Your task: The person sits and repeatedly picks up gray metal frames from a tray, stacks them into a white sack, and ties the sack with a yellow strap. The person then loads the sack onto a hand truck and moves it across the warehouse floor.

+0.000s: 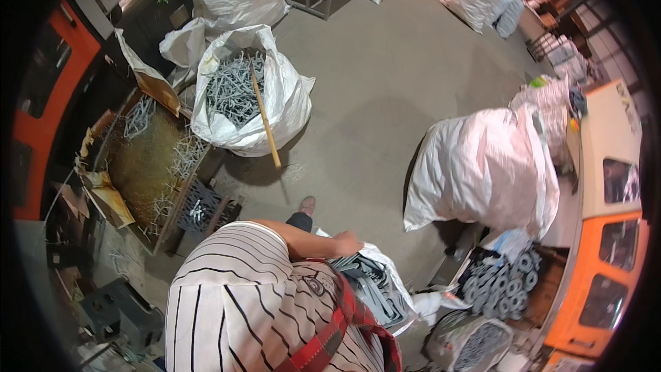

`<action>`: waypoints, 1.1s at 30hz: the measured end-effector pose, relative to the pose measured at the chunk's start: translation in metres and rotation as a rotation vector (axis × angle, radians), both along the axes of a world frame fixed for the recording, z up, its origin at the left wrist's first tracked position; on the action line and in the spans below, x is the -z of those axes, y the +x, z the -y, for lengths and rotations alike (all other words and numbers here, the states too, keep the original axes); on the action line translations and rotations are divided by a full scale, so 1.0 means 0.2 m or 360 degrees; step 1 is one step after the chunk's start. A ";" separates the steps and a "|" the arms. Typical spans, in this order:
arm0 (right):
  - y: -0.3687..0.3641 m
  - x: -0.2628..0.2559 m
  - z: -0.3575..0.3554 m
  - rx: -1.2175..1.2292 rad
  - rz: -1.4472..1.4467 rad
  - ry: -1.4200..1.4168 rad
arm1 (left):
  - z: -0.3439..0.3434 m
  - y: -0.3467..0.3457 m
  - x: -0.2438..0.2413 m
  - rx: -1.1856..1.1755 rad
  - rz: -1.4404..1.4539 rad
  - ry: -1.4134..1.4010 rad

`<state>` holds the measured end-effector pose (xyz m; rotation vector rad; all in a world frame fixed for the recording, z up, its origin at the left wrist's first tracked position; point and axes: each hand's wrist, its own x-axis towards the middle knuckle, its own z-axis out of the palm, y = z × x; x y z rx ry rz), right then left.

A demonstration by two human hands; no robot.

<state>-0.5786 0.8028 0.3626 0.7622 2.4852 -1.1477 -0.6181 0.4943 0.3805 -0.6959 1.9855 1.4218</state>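
My left hand (348, 244) is closed on the rim of a white woven sack (388, 263) close in front of my body. Grey flat moulded parts (376, 294), some of them long frames, fill the sack's mouth. My forearm and a red checked cloth strap cover part of the opening. No part of my right hand can be made out. A bunched white shape (427, 306) lies at the sack's right side; what it is cannot be told.
Ahead on the left, a white sack (289, 98) holds grey plastic sprues and a wooden stick (264, 119). Beside it is a worn bin (139, 165) with scraps. A large full sack (475, 170) stands at right, above grey rings (498, 289). Orange machines (594, 289) flank the floor.
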 end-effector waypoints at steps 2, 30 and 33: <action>-0.13 -0.06 0.07 -0.0070 0.0006 0.0131 | 0.16 -0.08 -0.03 -0.0011 0.0116 0.0175; -2.43 -0.29 2.14 -0.1094 0.0384 -0.0373 | 1.86 -0.65 -0.19 -0.2313 -0.0241 -0.0547; -2.64 -0.05 2.14 -0.1505 0.0246 -0.0102 | 1.90 -0.46 -0.19 -0.2210 -0.0177 -0.1439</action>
